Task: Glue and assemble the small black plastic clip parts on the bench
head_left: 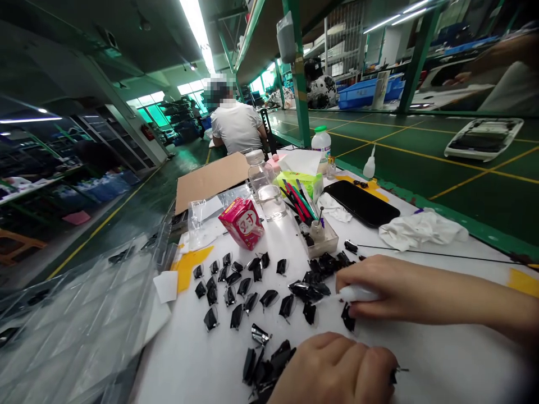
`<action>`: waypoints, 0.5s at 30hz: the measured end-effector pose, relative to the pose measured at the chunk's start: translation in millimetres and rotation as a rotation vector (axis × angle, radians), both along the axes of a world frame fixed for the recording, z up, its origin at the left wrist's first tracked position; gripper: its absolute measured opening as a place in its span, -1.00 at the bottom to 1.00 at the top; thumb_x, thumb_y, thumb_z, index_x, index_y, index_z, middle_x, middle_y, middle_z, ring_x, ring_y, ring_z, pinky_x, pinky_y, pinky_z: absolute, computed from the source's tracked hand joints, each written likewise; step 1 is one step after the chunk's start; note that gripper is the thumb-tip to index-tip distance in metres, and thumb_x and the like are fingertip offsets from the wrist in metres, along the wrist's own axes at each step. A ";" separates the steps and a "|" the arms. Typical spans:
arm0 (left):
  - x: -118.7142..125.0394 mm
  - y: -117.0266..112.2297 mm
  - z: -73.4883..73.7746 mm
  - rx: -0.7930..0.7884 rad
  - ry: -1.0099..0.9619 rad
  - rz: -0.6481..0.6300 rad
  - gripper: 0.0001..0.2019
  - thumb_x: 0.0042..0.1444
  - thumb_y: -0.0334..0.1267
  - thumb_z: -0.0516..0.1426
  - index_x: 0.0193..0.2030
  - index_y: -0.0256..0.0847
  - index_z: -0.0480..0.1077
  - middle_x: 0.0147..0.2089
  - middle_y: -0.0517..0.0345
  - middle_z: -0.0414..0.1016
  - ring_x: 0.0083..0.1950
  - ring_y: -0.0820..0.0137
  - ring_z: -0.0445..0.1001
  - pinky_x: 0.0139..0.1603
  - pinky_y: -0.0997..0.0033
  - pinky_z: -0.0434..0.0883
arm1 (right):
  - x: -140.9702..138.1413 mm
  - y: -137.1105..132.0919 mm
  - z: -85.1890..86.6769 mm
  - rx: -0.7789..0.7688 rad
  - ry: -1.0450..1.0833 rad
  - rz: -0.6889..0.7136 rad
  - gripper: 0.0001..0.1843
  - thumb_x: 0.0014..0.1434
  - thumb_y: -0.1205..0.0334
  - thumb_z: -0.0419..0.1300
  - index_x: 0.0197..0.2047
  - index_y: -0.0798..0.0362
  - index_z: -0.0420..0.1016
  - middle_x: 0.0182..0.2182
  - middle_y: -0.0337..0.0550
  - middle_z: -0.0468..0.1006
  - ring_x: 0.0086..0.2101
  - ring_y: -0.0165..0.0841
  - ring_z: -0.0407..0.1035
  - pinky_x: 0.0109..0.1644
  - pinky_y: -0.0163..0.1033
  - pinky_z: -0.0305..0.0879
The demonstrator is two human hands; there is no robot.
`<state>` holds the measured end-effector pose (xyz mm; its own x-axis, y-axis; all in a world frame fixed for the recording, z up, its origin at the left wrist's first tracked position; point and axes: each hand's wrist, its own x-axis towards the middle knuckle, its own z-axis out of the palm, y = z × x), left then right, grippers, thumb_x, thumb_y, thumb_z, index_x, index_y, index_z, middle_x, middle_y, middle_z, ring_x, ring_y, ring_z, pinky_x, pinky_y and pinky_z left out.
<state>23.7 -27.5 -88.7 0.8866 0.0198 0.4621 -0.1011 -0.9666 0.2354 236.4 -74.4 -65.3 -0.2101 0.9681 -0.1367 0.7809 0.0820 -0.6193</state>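
Head view: on the white table (193,365), black pieces (240,292) lie spread left of the hands, nearest my right hand (391,292), which pinches a white tube (357,293); my left hand (332,370) curls beside a small black part (393,375), grip unclear from here.

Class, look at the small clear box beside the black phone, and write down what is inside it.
The clear plastic box holds a small bottle and a leaning bunch of red, green and black pens. Their lower ends are hidden, and the box's bottom cannot be made out.
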 end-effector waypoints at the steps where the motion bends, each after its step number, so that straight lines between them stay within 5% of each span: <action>1: 0.4 1.1 0.8 -0.007 0.016 -0.010 -0.71 0.44 -0.33 -0.07 -0.28 -0.26 0.39 -0.49 0.26 0.52 -0.50 0.45 0.55 -0.40 0.48 0.48 | 3.5 -1.0 3.5 -0.009 -0.003 -0.010 -0.84 0.30 0.05 0.17 -0.20 -0.05 0.41 -0.32 -0.27 0.50 -0.29 -0.33 0.39 -0.24 -0.29 0.19; 6: 1.3 6.7 0.7 -0.013 0.010 -0.024 -0.74 0.43 -0.42 -0.11 -0.15 -0.29 0.40 -0.29 0.13 0.65 -0.10 0.34 0.66 0.21 0.35 0.47 | 26.8 -4.1 19.1 -0.060 -0.083 -0.057 -0.63 0.32 -0.11 0.09 -0.36 -0.01 0.28 -0.43 -0.26 0.37 -0.38 -0.31 0.29 -0.33 -0.26 0.08; 9: -0.6 6.9 -2.5 -0.006 0.051 -0.006 -0.82 0.40 -0.43 -0.04 -0.13 -0.28 0.39 -0.25 0.11 0.66 0.04 0.28 0.63 0.28 0.29 0.44 | 33.8 -3.5 22.2 -0.117 -0.127 -0.038 -0.60 0.30 -0.13 0.10 -0.41 0.00 0.30 -0.46 -0.23 0.36 -0.40 -0.29 0.28 -0.35 -0.24 0.04; 15: -3.7 7.7 -3.3 -0.059 0.224 -0.007 -0.81 0.25 -0.54 0.11 -0.03 -0.30 0.37 -0.08 0.06 0.65 0.26 0.12 0.49 0.36 0.16 0.35 | 33.0 -4.7 23.6 -0.252 -0.131 0.051 -0.81 0.29 0.15 0.08 -0.17 -0.08 0.52 -0.28 -0.19 0.56 -0.27 -0.23 0.44 -0.27 -0.24 0.16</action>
<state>20.0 -19.8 -92.0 0.9673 0.0342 0.2514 -0.0466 -0.9501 0.3085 269.4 -79.0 -41.7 -0.2220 0.8888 -0.4010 0.8545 -0.0208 -0.5191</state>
